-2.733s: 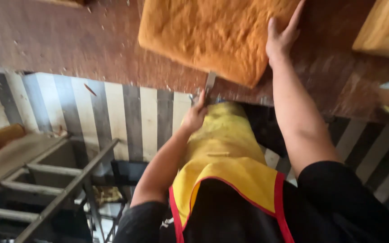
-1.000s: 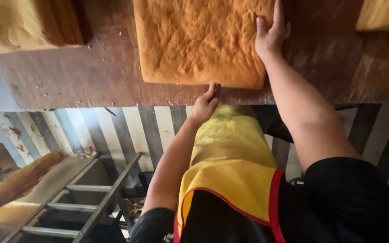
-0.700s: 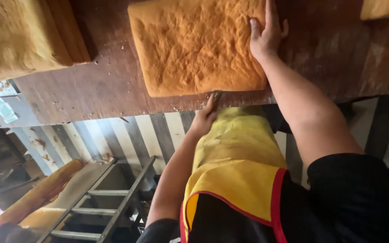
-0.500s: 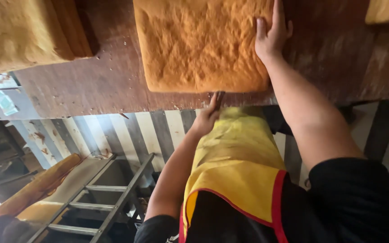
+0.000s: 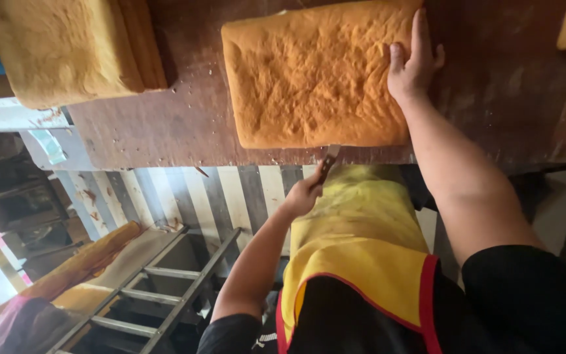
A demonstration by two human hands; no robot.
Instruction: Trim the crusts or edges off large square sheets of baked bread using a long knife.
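The big golden-brown slab of sponge cake (image 5: 316, 72) has slid a little rightward on the dark wooden bench (image 5: 178, 124) since a moment ago. The right hand (image 5: 414, 62) still presses flat, fingers spread. The left hand (image 5: 302, 193) stays closed around a dark-handled knife (image 5: 327, 162) at the cake's near edge, so trimming seems underway. Another slab (image 5: 60, 46) sits left; striped flooring (image 5: 230, 190) below.

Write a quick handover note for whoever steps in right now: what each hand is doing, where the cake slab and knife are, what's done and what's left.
Left hand: gripping a knife, blade at the near edge of the cake slab.
Right hand: flat on the slab's right side, steadying it.
Slab lies on the brown worktable, near its front edge. Another slab sits far left.
Done: no finished cut is visible.
Left: likely slicing along that near edge; how deep the blade sits cannot be told.
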